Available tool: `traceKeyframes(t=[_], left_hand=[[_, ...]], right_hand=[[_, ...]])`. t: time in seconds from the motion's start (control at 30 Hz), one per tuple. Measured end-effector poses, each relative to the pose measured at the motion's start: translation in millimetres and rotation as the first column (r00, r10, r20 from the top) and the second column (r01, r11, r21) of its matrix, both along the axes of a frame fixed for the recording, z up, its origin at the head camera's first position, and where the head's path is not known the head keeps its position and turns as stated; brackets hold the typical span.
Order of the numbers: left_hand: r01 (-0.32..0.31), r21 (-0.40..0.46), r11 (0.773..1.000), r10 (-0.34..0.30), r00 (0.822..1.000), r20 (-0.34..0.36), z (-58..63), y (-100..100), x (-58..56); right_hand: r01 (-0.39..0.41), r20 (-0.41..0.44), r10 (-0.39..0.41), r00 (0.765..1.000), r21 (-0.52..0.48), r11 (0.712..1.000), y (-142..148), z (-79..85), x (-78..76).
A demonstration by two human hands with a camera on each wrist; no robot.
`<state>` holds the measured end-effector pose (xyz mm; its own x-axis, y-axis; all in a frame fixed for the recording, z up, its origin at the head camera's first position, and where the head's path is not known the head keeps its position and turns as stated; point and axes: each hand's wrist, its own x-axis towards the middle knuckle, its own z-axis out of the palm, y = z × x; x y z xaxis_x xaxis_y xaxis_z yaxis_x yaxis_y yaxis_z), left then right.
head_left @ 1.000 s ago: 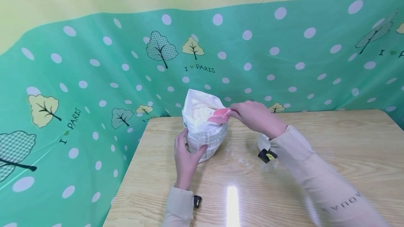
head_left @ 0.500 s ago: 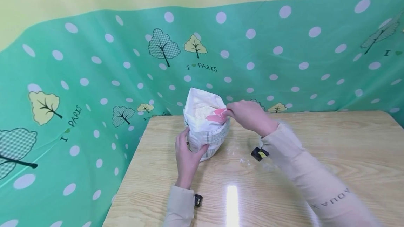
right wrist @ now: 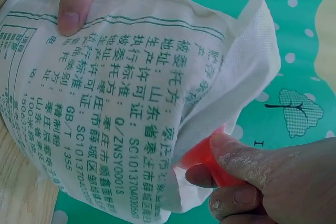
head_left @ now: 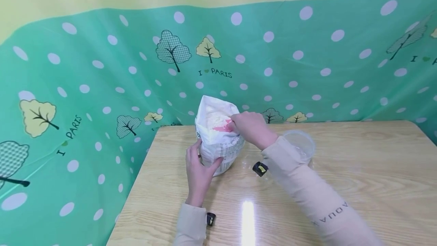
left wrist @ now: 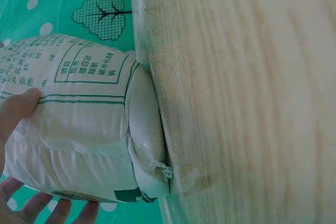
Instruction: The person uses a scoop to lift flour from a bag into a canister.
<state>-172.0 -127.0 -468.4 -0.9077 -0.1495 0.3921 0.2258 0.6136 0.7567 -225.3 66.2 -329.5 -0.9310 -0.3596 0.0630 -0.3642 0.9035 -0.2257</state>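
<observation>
Indoor corner, room type unclear: 1 wood-grain table [head_left: 362, 166] against green polka-dot cloth [head_left: 283, 62], strip-light glare [head_left: 248, 223] on top.

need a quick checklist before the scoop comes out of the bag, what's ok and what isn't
1. Mouth of the white bag open: ok, it gapes at the top.
2. Bag steadied: ok, the left hand holds its side.
3. Scoop gripped: ok, the right hand grips the pink scoop.
4. Scoop loaded: cannot tell, it is partly hidden.
5. Clear container within view: ok, right of the bag, partly covered by the sleeve.
6. Right hand clean: not ok, white dust on the thumb.
</observation>
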Motion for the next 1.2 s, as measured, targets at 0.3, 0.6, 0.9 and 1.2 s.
traceKeyframes(t=[0.3,0.6,0.9,1.2], left_hand=[[0.000,-0.003,1.000,0.000,1.000,-0.015,4.6,1.0,-2.1],[-0.003,0.011,1.000,0.003,1.000,0.016,3.4,1.5,0.9],[0.000,-0.010,1.000,0.000,1.000,-0.020,2.6,0.3,0.4],[0.009,-0.010,1.000,-0.009,1.000,-0.004,1.7,0.3,-0.6]], right_hand=[[0.006,-0.060,-0.009,0.998,-0.045,0.999,-10.1,-8.6,-3.3],[-0.010,-0.097,0.003,0.995,-0.074,0.997,-18.4,-17.6,-7.3],[-0.044,-0.112,0.029,0.993,-0.128,0.991,-23.9,-20.4,-16.5],[-0.042,-0.083,0.027,0.996,-0.177,0.983,-19.1,-19.5,-12.4]])
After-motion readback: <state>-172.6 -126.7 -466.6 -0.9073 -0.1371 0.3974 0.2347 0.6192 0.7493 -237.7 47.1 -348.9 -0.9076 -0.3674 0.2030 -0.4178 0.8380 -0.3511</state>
